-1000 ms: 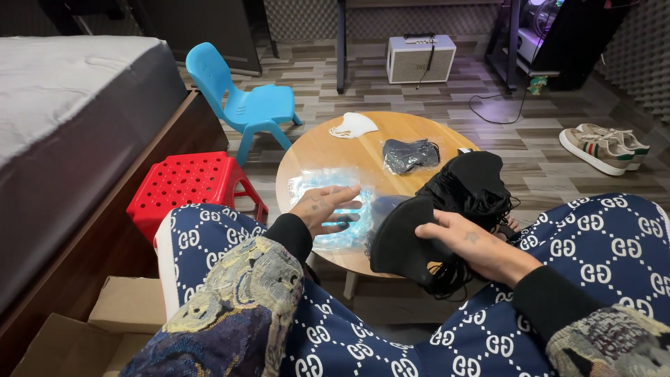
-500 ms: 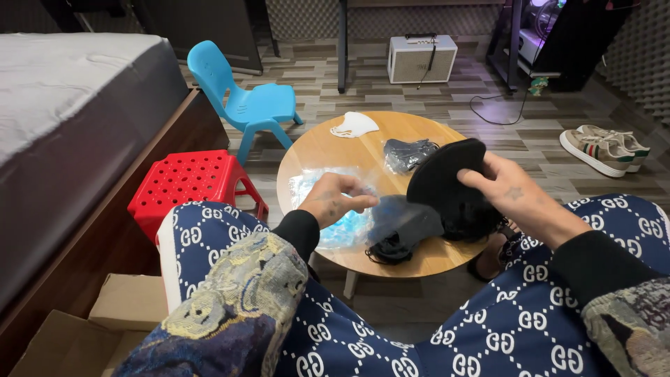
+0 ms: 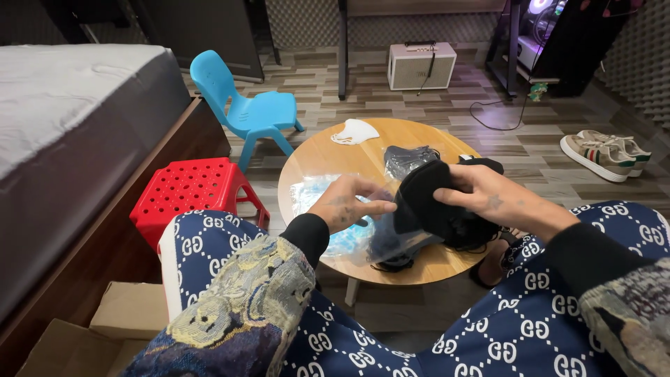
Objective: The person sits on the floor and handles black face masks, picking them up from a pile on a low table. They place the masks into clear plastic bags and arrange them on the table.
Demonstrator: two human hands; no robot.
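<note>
My right hand [image 3: 481,193] grips a stack of black face masks [image 3: 427,202] above the round wooden table [image 3: 328,157]. My left hand [image 3: 347,204] pinches the near edge of the clear plastic bag [image 3: 398,241] that hangs under the stack, with dark masks showing through it. Beneath my left hand lies a clear packet of light blue masks [image 3: 314,195]. Further back on the table sit a second bag of dark masks [image 3: 405,158] and a single white mask [image 3: 354,131].
A red plastic stool [image 3: 195,192] stands left of the table and a blue child's chair [image 3: 248,108] behind it. A bed [image 3: 77,132] runs along the left. Cardboard boxes [image 3: 105,328] sit at my lower left. A small white speaker [image 3: 422,66] and a pair of sneakers [image 3: 606,152] rest on the floor.
My right hand has lifted the black masks from my lap side up over the table. My left hand left the blue packet and took hold of the plastic bag's edge.
</note>
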